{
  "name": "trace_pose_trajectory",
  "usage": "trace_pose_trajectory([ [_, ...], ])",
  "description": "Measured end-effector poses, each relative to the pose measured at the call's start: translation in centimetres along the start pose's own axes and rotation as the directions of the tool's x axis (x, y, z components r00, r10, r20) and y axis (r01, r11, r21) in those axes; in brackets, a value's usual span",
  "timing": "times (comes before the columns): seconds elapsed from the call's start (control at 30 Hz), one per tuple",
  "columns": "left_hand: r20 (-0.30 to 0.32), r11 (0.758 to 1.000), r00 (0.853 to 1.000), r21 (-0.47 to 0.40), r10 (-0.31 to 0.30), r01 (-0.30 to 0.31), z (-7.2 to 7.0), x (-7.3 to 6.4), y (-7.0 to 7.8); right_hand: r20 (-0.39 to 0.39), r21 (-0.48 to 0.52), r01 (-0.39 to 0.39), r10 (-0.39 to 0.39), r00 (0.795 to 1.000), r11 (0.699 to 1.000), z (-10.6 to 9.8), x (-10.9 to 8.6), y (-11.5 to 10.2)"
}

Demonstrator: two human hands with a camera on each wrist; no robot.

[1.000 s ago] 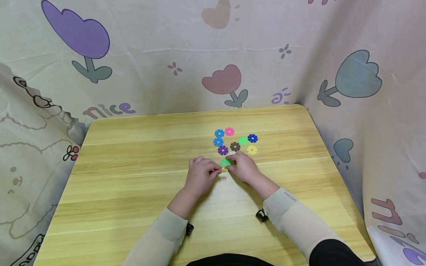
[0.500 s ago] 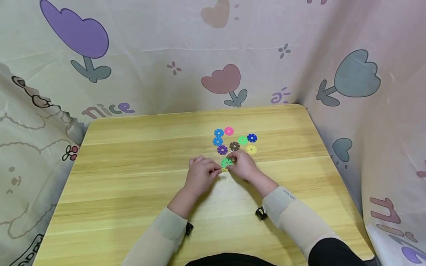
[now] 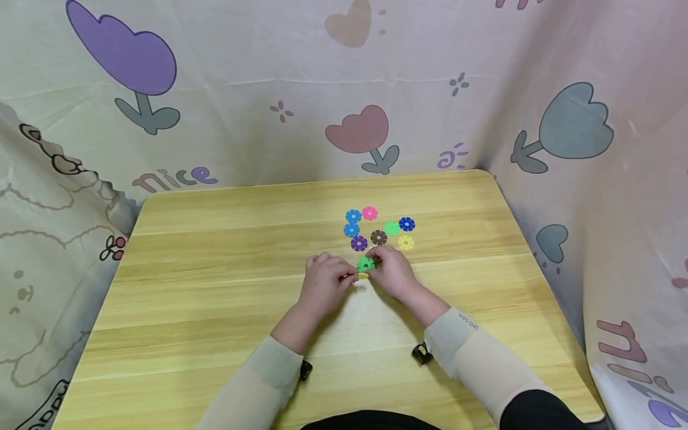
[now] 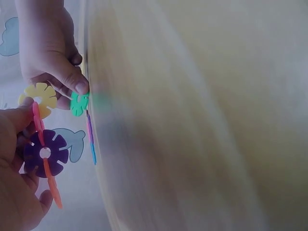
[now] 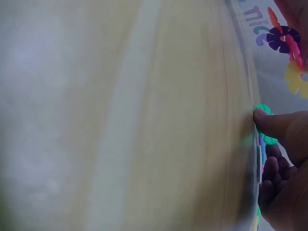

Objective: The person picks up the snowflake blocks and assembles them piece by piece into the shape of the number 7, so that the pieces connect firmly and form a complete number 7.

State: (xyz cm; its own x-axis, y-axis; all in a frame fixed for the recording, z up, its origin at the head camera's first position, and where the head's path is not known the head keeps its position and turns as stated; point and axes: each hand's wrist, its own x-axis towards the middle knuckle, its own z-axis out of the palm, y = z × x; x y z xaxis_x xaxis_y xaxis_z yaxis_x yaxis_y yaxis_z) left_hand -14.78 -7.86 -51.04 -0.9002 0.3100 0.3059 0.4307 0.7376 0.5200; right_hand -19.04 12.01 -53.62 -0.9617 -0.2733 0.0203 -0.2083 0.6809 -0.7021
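My left hand holds a chain of slotted snowflake discs linked edge to edge. A yellow disc, a pink disc, a purple disc and an orange disc make up this chain. Thumb and fingers of the left hand pinch it near the pink and yellow discs. Close by on the right, my right hand pinches a green disc by its edge. In the left wrist view the green disc stands apart from the chain, just past the yellow one.
Loose discs lie flat beyond the hands: two light blue discs, a pink one, a purple one, a brown one, and green, dark blue and yellow ones. A printed curtain hangs around the wooden table.
The green disc has shifted slightly right and turned in the right hand's fingers, which now cover more of a white disc behind them. The left hand has hardly moved.
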Motion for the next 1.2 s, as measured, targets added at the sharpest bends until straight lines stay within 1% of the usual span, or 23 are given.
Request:
trace_pose_trajectory([
  [0.27, -0.024, 1.0, 1.0, 0.0, 0.008, -0.008, -0.1, 0.1, 0.1, -0.019, 0.003, 0.016, -0.016, 1.0, 1.0, -0.1, -0.5, 0.1],
  [0.5, -0.014, 1.0, 1.0, -0.001, -0.008, 0.008, -0.1, 0.2, 0.0, -0.057, 0.028, 0.037, -0.036, 0.998, 0.999, -0.1, -0.7, 0.4],
  [0.77, -0.021, 1.0, 1.0, -0.001, -0.005, 0.005, -0.2, 0.3, 0.0, -0.059, 0.071, 0.018, -0.014, 0.998, 0.997, -0.4, -1.2, 0.6],
  [1.0, -0.025, 1.0, 1.0, 0.001, -0.014, 0.014, -0.2, 0.4, 0.0, -0.075, 0.166, -0.004, 0.017, 0.997, 0.986, -0.8, -1.6, 0.8],
  [1.2, 0.004, 0.999, 0.999, 0.004, -0.043, 0.043, -0.4, 0.6, 0.1, -0.104, 0.269, 0.028, 0.0, 0.995, 0.963, -1.2, -1.9, 0.8],
])
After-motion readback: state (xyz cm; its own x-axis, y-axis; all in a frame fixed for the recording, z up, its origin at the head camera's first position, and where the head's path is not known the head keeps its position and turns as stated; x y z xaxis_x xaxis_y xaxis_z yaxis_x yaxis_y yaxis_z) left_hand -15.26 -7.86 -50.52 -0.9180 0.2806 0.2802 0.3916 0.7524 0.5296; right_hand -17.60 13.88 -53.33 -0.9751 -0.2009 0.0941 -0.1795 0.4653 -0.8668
